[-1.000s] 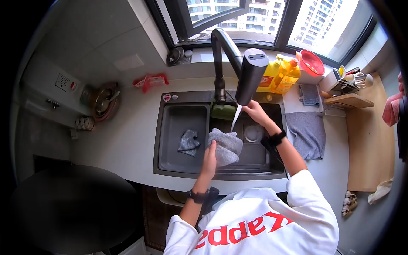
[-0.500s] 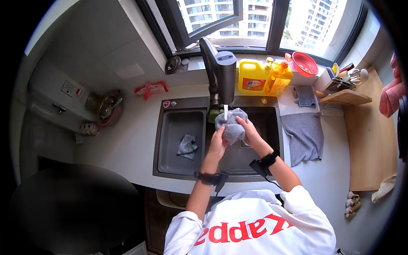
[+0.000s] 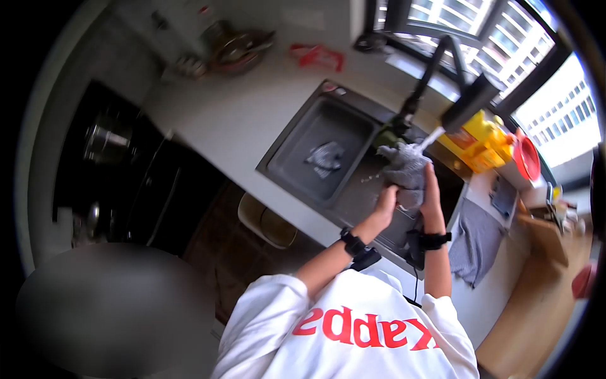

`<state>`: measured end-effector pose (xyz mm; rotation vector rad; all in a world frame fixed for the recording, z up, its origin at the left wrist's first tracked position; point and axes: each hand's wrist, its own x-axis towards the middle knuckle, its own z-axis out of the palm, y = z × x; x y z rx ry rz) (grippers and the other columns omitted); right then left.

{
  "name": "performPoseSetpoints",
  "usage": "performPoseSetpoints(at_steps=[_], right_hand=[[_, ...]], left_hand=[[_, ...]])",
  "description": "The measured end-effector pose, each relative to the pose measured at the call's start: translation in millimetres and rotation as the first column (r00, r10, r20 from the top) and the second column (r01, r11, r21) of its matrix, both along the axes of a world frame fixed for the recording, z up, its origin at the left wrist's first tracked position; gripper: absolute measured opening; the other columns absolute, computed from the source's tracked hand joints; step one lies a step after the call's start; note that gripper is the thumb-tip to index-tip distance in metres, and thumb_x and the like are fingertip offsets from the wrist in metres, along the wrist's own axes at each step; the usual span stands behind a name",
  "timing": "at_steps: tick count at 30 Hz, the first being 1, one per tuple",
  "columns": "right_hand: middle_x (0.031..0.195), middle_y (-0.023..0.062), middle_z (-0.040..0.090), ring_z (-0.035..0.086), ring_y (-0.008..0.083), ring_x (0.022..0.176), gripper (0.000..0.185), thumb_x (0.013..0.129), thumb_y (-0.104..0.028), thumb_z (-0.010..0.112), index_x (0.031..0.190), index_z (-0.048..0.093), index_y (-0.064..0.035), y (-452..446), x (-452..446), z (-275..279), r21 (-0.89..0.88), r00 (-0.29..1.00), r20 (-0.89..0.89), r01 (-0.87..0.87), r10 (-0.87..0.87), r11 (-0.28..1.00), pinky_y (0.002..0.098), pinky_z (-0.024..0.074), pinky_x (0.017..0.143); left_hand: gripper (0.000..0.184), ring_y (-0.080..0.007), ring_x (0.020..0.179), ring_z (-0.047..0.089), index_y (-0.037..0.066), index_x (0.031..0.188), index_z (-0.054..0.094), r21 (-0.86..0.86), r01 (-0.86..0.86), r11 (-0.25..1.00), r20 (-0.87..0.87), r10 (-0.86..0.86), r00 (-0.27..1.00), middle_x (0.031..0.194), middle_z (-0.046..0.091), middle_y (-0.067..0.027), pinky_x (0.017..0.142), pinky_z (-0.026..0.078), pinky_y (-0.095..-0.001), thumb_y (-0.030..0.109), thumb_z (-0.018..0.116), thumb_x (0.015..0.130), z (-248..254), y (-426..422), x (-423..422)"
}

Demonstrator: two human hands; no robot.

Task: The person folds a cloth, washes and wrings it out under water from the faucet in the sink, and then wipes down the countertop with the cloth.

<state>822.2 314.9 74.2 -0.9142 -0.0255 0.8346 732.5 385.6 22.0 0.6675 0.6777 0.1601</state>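
A wet grey cloth [image 3: 407, 174] is bunched between both hands over the right basin of the dark sink [image 3: 294, 120]. My left hand [image 3: 384, 205] grips its lower left side, and my right hand [image 3: 430, 189] holds its right side. Water runs onto the cloth's top from the black faucet [image 3: 470, 104]. A second, darker cloth [image 3: 325, 158] lies crumpled in the left basin. Something green [image 3: 386, 137] sits by the faucet's base, partly hidden by the cloth.
Yellow and orange bottles [image 3: 483, 145] and a red colander [image 3: 526, 156] stand by the window. A grey towel [image 3: 475, 243] lies right of the sink, near a wooden board [image 3: 536, 309]. A red packet [image 3: 317, 57] and bowls [image 3: 238, 54] are on the left counter.
The view has turned and shifted. My right hand has come from near the faucet to the grey cloth, which both hands now hold in a tighter bunch beneath the water.
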Motion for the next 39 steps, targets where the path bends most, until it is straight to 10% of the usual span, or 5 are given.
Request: performPoseSetpoints(at_steps=[10, 15, 21, 27, 39], right_hand=[[0.105, 0.0065, 0.06, 0.055, 0.0144, 0.096, 0.028, 0.085, -0.01, 0.051, 0.11, 0.053, 0.003, -22.6, 29.3, -18.7, -0.146, 0.884, 0.389, -0.219, 0.259, 0.965, 0.028, 0.0416, 0.085], [0.103, 0.0064, 0.062, 0.058, 0.0157, 0.093, 0.042, 0.093, -0.036, 0.043, 0.108, 0.057, 0.0014, -23.6, 25.2, 14.1, -0.122, 0.933, 0.188, -0.289, 0.308, 0.95, 0.0269, 0.0432, 0.085], [0.092, 0.0006, 0.054, 0.047, 0.0081, 0.082, 0.029, 0.086, -0.026, 0.06, 0.101, 0.051, -0.0035, 17.8, 11.8, -13.7, -0.306, 0.807, 0.582, 0.103, 0.1, 0.946, 0.0231, 0.0405, 0.074], [0.099, 0.0038, 0.057, 0.052, 0.0096, 0.09, 0.038, 0.083, -0.027, 0.062, 0.108, 0.05, -0.0009, 42.1, -6.5, 4.8, -0.367, 0.913, 0.406, 0.115, 0.048, 0.923, 0.0238, 0.0417, 0.08], [0.081, -0.0048, 0.055, 0.047, 0.0032, 0.073, 0.021, 0.091, -0.02, 0.049, 0.095, 0.059, -0.0017, 25.4, 9.4, 20.5, -0.06, 0.954, 0.294, 0.073, -0.052, 0.996, 0.02, 0.0399, 0.066]], left_hand=[[0.038, -0.0165, 0.112, 0.043, 0.006, 0.119, 0.046, -0.106, -0.159, 0.981, 0.495, 0.191, 0.848, 0.118, 0.05, -0.0052, 0.101, 0.028, -0.0312, 0.024, 0.045, 0.085, 21.4, 31.1, -10.1], [0.056, -0.0146, 0.113, 0.043, 0.007, 0.128, 0.041, 0.045, -0.231, 0.972, 0.357, 0.2, 0.912, 0.123, 0.047, -0.0043, 0.1, 0.028, -0.0288, 0.042, 0.053, 0.087, 42.1, 26.7, 5.9], [0.036, -0.0087, 0.1, 0.049, 0.006, 0.12, 0.049, 0.397, -0.228, 0.889, 0.279, 0.12, 0.953, 0.11, 0.054, -0.0013, 0.085, 0.037, -0.0208, 0.024, 0.055, 0.09, 6.4, 32.4, 30.0], [0.036, -0.0109, 0.095, 0.051, 0.0, 0.107, 0.058, 0.765, 0.031, 0.643, -0.017, -0.027, 0.999, 0.103, 0.057, -0.0038, 0.082, 0.039, -0.0236, 0.031, 0.05, 0.091, 34.8, 63.0, 20.7], [0.053, -0.0184, 0.117, 0.04, 0.005, 0.132, 0.034, 0.085, 0.516, 0.852, 0.195, -0.522, 0.83, 0.131, 0.042, -0.0057, 0.099, 0.028, -0.0319, 0.038, 0.043, 0.092, -6.3, 67.8, -23.9]])
